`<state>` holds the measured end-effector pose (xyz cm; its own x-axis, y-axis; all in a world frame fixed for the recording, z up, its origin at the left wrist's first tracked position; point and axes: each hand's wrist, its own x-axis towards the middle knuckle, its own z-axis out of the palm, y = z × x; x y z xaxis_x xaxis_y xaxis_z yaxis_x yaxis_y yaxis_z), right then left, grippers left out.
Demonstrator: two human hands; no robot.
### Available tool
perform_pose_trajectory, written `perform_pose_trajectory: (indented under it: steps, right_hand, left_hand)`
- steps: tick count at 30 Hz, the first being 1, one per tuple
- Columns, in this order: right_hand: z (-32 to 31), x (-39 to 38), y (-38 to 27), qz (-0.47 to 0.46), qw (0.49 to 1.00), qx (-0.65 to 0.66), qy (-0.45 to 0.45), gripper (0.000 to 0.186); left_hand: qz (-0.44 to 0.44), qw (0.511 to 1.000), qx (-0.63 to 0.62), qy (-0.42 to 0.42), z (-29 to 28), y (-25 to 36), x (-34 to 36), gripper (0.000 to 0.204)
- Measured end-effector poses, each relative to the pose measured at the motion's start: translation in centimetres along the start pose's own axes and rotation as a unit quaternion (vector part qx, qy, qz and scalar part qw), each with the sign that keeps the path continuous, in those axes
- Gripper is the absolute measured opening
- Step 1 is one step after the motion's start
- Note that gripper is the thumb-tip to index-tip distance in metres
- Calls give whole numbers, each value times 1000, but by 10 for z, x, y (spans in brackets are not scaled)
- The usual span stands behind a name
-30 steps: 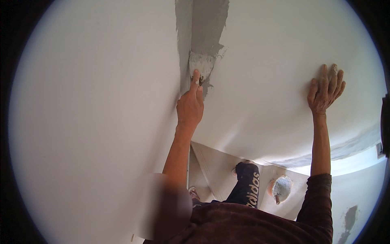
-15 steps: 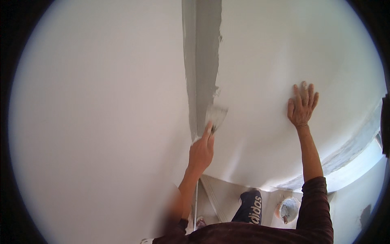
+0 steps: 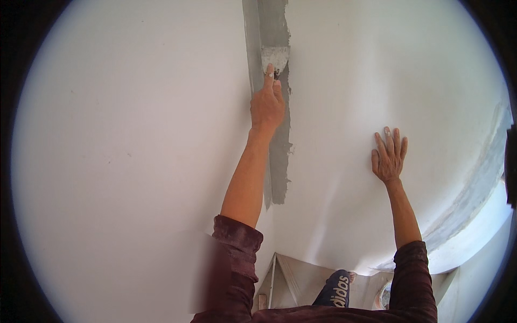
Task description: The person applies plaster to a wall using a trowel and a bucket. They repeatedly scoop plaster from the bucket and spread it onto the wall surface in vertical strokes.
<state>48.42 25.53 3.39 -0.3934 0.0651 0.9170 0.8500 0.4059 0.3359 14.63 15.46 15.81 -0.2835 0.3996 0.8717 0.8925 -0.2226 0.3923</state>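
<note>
My left hand (image 3: 266, 109) is closed round a putty knife (image 3: 276, 55), one finger stretched up along its blade. The wide, smeared metal blade lies against a band of wet grey plaster (image 3: 279, 167) that runs down the inside corner between two white walls. The handle is mostly hidden in the fist. Farther right, my right hand (image 3: 389, 160) rests flat on the right wall (image 3: 334, 91) with fingers spread, holding nothing. The band has a ragged right edge and ends below my left wrist.
Low at the right, a bucket (image 3: 384, 296) is partly covered by my right sleeve. A dark trouser leg (image 3: 333, 290) and a bare foot show at the bottom. Another grey plaster strip (image 3: 468, 199) follows the right wall's edge. A pale board (image 3: 289, 275) sits below the corner.
My left hand has carried the putty knife up the corner, onto the grey band. The grey band now shows lower, below my wrist. My right hand appears slightly lower and farther left, still flat.
</note>
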Motion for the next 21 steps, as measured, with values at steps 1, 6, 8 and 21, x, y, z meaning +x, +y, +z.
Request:
perform_pose_trajectory:
  steps: [1, 6, 8, 21]
  right_hand:
    - [-4, 2, 1, -2, 1000, -4, 7, 48]
    - [-33, 20, 9, 1, 999, -6, 35, 48]
    - [-42, 30, 12, 1, 999, -6, 48, 47]
    - [-39, 13, 3, -10, 999, 1, 45, 45]
  left_hand:
    - [1, 1000, 5, -1, -1, 0, 2, 48]
    - [-41, 998, 34, -28, -8, 9, -4, 50]
    - [-96, 991, 22, -86, -19, 23, -6, 50]
    - [-11, 995, 31, -89, -70, 12, -58, 46]
